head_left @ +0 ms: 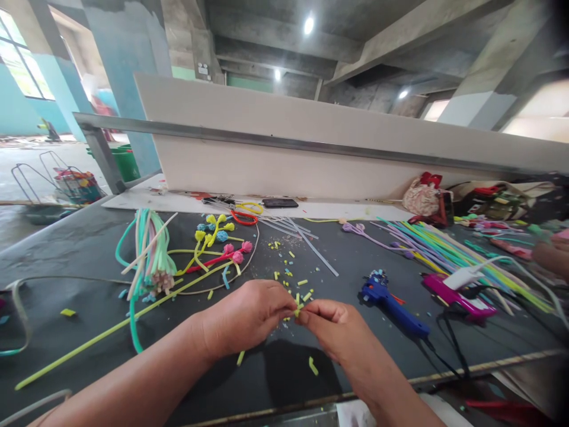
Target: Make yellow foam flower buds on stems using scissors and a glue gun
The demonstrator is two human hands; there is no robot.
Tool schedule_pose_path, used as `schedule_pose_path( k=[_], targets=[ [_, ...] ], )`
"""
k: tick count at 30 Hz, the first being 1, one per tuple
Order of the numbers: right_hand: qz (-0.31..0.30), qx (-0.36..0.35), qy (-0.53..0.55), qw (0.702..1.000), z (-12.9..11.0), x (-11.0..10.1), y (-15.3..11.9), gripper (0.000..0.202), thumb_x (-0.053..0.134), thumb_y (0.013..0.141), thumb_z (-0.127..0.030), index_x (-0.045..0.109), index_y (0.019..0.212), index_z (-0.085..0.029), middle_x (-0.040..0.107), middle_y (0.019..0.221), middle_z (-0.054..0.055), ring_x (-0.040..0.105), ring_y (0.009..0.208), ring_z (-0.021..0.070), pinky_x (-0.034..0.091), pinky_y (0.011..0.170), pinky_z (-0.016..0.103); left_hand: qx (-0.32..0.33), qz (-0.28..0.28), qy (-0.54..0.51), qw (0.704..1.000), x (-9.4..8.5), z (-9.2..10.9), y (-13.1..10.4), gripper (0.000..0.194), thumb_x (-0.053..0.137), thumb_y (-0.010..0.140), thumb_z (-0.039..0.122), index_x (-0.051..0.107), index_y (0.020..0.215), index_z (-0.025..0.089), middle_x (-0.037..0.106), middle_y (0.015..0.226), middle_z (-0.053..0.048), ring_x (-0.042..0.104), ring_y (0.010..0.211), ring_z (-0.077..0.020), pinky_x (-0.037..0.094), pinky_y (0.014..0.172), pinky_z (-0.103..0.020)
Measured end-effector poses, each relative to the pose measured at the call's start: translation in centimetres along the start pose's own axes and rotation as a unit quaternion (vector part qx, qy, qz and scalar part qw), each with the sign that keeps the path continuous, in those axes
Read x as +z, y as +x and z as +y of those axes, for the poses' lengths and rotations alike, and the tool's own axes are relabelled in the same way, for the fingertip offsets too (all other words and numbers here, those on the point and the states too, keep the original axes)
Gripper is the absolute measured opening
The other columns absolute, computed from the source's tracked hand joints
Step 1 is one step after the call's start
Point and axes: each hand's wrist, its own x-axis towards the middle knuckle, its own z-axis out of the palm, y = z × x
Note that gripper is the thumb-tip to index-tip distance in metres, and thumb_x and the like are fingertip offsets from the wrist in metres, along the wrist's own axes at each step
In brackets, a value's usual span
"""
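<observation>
Between the fingertips of both hands is a small yellow-green piece of pipe cleaner (298, 308) with short ends sticking out. My left hand (258, 311) pinches it from the left, its fingers closed. From the other side my right hand (331, 323) grips it between thumb and forefinger. Cut yellow bits (303, 282) lie scattered just beyond the fingers. A long yellow-green pipe cleaner (111, 323) stretches across the table to the left. Behind my left hand lie yellow pipe-cleaner flowers (213, 228) and pink ones (235, 252).
A bundle of pipe cleaners (153, 249) lies at the left. To the right are a blue glue gun (395, 308), a magenta device (460, 296) and loose coloured pipe cleaners (427, 243). A phone (280, 203) lies by the white board (275, 169). Another person's hand (551, 258) shows at far right.
</observation>
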Motion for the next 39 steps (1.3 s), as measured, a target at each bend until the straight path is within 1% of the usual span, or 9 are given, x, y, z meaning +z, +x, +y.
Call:
schedule_pose_path(
  k=[6,11,13,21,24,26,30,34,39],
  targets=[
    [-0.031,-0.009,-0.05,0.998,-0.6,-0.3,-0.1,0.02,0.056,0.075,-0.033,0.063,0.063,-0.018,0.03,0.046,-0.008,0.025,0.04,0.006,0.017,0.038,0.021,-0.003,-0.018,0.01,1.0,0.1,0.0,-0.1,0.024,0.039,0.087,0.018,0.062,0.085,0.015,0.064,0.079,-0.007,0.056,0.075,-0.0153,0.04,0.069,-0.023],
    [0.001,-0.062,-0.173,0.983,-1.3,-0.5,-0.8,0.014,0.054,0.072,-0.023,0.063,0.064,-0.018,0.042,0.049,-0.006,0.033,0.046,0.0077,0.022,0.043,0.021,-0.04,-0.025,-0.014,0.999,0.5,-0.2,-0.1,0.019,0.045,0.083,0.015,0.064,0.082,0.016,0.064,0.076,-0.005,0.056,0.072,-0.0144,0.04,0.067,-0.022],
    [-0.006,-0.076,-0.193,0.978,-1.3,-0.6,-1.1,0.014,0.052,0.072,-0.022,0.062,0.063,-0.019,0.044,0.048,-0.005,0.034,0.045,0.0079,0.022,0.043,0.021,-0.049,-0.037,-0.036,0.997,0.6,-0.2,-0.1,0.016,0.049,0.081,0.016,0.065,0.08,0.016,0.064,0.075,-0.004,0.056,0.071,-0.0137,0.04,0.066,-0.021],
    [-0.034,-0.081,-0.119,0.989,-1.4,-1.4,-1.0,0.012,0.058,0.071,-0.022,0.065,0.061,-0.02,0.046,0.047,-0.005,0.036,0.046,0.0083,0.024,0.043,0.021,-0.087,-0.047,-0.137,0.986,0.0,-0.3,0.3,0.013,0.055,0.076,0.012,0.067,0.075,0.015,0.063,0.071,-0.002,0.054,0.069,-0.0123,0.039,0.066,-0.02],
    [-0.074,-0.041,0.013,0.996,-1.4,-1.6,-0.9,0.009,0.063,0.069,-0.025,0.065,0.065,-0.018,0.049,0.049,-0.004,0.037,0.046,0.0074,0.025,0.044,0.02,-0.134,-0.041,-0.25,0.958,-0.2,0.0,0.2,0.009,0.057,0.074,0.014,0.066,0.073,0.014,0.058,0.064,0.001,0.051,0.063,-0.0106,0.038,0.06,-0.02],
    [-0.088,-0.024,0.116,0.989,-1.4,-1.4,-1.1,0.014,0.068,0.066,-0.03,0.064,0.066,-0.017,0.05,0.048,-0.005,0.036,0.043,0.0059,0.023,0.042,0.019,-0.166,-0.037,-0.352,0.92,-0.1,0.1,0.1,0.009,0.059,0.075,0.019,0.065,0.071,0.013,0.055,0.06,0.002,0.049,0.058,-0.0093,0.038,0.057,-0.019],
    [-0.042,-0.052,0.206,0.976,-1.3,-0.2,-1.4,0.021,0.07,0.069,-0.036,0.06,0.073,-0.017,0.052,0.049,-0.006,0.034,0.038,0.0035,0.023,0.038,0.017,-0.197,0.001,-0.495,0.846,0.4,0.3,0.0,0.017,0.065,0.072,0.028,0.063,0.068,0.012,0.056,0.058,0.001,0.049,0.055,-0.0079,0.04,0.057,-0.02],
    [0.016,-0.105,0.208,0.972,-0.9,1.0,-1.4,0.022,0.065,0.075,-0.039,0.056,0.071,-0.019,0.056,0.054,-0.004,0.042,0.036,0.0045,0.029,0.036,0.017,-0.188,0.048,-0.568,0.8,1.2,0.3,0.1,0.022,0.069,0.07,0.033,0.063,0.069,0.012,0.06,0.06,-0.001,0.052,0.056,-0.0092,0.042,0.06,-0.023],
    [0.12,-0.156,0.064,0.978,-0.9,1.8,-1.8,0.016,0.061,0.079,-0.034,0.061,0.071,-0.021,0.053,0.048,-0.004,0.05,0.042,0.0098,0.041,0.045,0.021,-0.196,0.092,-0.546,0.81,1.2,0.4,0.3,0.02,0.068,0.071,0.031,0.063,0.067,0.011,0.058,0.058,0.0,0.05,0.056,-0.008,0.04,0.06,-0.021]
  ],
)
